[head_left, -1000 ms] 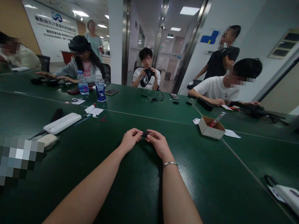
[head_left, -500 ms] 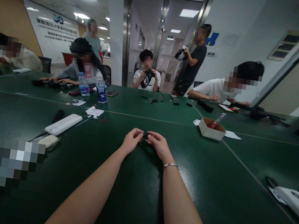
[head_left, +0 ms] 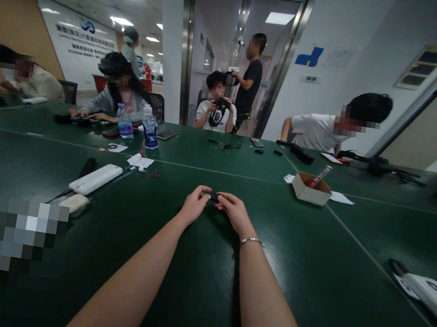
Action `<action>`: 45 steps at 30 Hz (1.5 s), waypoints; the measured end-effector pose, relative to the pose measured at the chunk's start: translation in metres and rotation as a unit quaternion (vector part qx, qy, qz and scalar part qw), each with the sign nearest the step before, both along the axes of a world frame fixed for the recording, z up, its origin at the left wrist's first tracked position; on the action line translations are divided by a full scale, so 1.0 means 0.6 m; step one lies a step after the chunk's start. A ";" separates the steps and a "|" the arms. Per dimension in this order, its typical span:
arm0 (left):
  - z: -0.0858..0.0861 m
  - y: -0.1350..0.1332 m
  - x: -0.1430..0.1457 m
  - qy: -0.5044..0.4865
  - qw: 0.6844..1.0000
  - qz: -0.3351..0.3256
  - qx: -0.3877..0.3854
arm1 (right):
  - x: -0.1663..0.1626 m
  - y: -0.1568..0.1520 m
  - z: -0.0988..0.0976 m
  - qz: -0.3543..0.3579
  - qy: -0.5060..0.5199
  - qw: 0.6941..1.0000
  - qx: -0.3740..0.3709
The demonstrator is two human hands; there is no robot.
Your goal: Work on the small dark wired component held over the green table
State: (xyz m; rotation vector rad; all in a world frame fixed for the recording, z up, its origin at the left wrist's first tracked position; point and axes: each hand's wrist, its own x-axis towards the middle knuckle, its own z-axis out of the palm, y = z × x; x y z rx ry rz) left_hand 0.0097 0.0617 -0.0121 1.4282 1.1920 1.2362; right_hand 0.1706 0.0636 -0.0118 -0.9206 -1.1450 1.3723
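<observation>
Just above the green table [head_left: 201, 271], a small dark object [head_left: 213, 198] is held between my two hands, its kind too small to make out. My left hand [head_left: 195, 204] pinches its left end between thumb and fingers. On the other side, my right hand [head_left: 234, 210], with a silver bracelet at the wrist, pinches the right end. Fingertips cover both ends, and only the dark middle with a light glint shows.
To the left lie a white power bank-like device [head_left: 95, 179], paper scraps [head_left: 140, 161] and two bottles [head_left: 150, 128]. An open cardboard box [head_left: 310, 192] holding a tube stands at right. Another white device [head_left: 436, 294] lies far right. Several people sit or stand around the table.
My hands stay almost in place; the small dark object shows slightly more between the fingertips, with a glint. Across the table, the standing person has moved left, and the seated person has raised a dark device.
</observation>
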 end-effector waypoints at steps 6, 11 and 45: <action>0.000 -0.001 0.002 -0.002 1.000 0.011 0.010 | 0.000 0.000 0.001 0.001 -0.009 1.000 0.001; -0.003 0.000 0.001 0.006 1.000 -0.005 0.000 | -0.001 0.001 -0.001 0.000 -0.010 1.000 0.002; 0.002 -0.002 0.001 -0.002 1.000 -0.011 -0.017 | -0.001 -0.004 0.005 0.003 -0.030 0.999 0.013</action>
